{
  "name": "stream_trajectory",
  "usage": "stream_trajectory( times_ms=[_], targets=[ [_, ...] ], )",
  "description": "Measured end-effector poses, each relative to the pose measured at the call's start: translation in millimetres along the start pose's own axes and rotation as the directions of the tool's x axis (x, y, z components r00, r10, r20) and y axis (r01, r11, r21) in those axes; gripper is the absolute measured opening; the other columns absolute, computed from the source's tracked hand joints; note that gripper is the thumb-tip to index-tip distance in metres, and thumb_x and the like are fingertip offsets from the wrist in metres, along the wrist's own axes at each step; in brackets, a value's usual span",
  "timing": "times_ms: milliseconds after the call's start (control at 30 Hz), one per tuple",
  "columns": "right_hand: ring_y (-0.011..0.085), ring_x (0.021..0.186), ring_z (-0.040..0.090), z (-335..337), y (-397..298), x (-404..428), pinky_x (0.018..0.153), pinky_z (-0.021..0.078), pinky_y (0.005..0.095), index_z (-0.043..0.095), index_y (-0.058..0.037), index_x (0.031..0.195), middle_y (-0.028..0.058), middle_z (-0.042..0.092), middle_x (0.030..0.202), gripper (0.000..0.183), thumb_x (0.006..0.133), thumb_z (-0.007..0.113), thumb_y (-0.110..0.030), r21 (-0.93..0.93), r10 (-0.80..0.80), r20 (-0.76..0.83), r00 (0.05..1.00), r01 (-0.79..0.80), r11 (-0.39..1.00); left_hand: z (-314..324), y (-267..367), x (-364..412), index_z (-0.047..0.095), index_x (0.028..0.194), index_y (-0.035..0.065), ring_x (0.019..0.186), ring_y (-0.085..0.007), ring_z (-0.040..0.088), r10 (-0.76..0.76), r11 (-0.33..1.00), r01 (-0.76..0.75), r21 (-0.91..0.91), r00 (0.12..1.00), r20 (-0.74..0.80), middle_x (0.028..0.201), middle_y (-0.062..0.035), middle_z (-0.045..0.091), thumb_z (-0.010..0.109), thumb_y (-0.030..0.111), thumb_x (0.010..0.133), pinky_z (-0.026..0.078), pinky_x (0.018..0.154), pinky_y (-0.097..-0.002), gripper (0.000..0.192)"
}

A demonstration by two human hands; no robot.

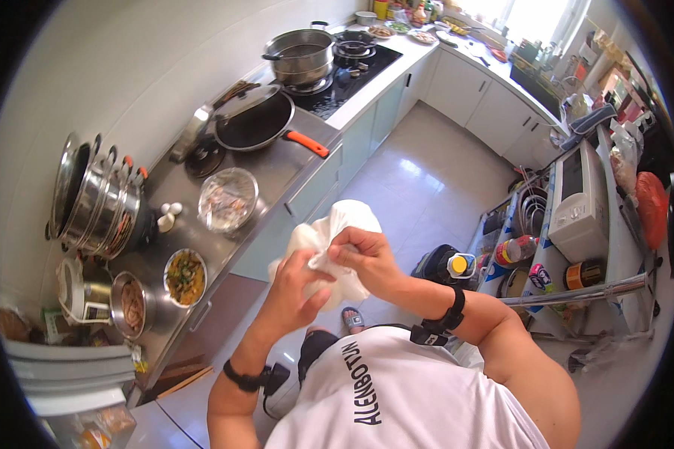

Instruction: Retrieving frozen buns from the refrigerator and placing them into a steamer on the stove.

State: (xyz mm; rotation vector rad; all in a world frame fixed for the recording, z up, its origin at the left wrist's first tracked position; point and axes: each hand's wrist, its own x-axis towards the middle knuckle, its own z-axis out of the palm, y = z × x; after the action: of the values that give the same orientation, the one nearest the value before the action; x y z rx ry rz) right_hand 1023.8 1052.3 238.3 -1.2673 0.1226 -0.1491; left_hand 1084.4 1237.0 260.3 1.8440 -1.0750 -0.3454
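Observation:
A white, thin plastic bag (pixel 351 216) hangs in front of my body, above the floor, its gathered top between my hands. My right hand (pixel 362 255) pinches the gathered part with thumb and fingers. At the bag's left side, my left hand (pixel 300 292) touches it, fingers partly curled and thumb apart; whether it grips the plastic is unclear. What the bag holds cannot be seen. Both forearms wear black straps with small black boxes.
Left, a steel counter (pixel 281 185) bears a plastic-covered bowl (pixel 228 200), a frying pan (pixel 255 126), eggs (pixel 171 209), a plate of cooked food (pixel 185 277) and stacked steamers (pixel 98 202). A large pot (pixel 302 59) stands on the stove. Right are a shelf rack and a microwave (pixel 578 202).

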Motion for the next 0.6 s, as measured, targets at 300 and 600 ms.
stream_trajectory(
  times_ms=[300,600],
  targets=[
    [0.0051,0.070,0.052,-151.8,-39.1,57.0,0.065,0.0431,0.0225,0.066,-0.0006,0.086,-0.0012,0.062,0.077,0.011,0.090,0.067,-0.011,0.086,0.012,-0.289,0.957,0.013,0.996,100.3,-50.7,207.1,0.070,0.074,0.0021,0.081,-0.0292,0.061,0.203,0.950,-0.209,-0.234,0.978,-0.050,0.089,-0.0169,0.062,0.062,0.023,0.083,0.048,0.071,-0.0399,0.024],
    [0.0061,0.074,0.056,-272.5,-91.1,148.8,0.069,0.0467,0.0223,0.068,0.0031,0.091,-0.0003,0.064,0.079,0.016,0.091,0.068,-0.013,-0.181,0.114,-0.250,0.962,-0.162,0.970,140.4,-91.5,391.9,0.034,0.055,0.0001,0.047,-0.0152,0.031,-0.072,0.849,0.035,-0.527,0.996,-0.049,0.048,-0.0059,0.031,0.036,0.029,0.095,0.028,0.050,-0.0338,0.049]
  ],
)
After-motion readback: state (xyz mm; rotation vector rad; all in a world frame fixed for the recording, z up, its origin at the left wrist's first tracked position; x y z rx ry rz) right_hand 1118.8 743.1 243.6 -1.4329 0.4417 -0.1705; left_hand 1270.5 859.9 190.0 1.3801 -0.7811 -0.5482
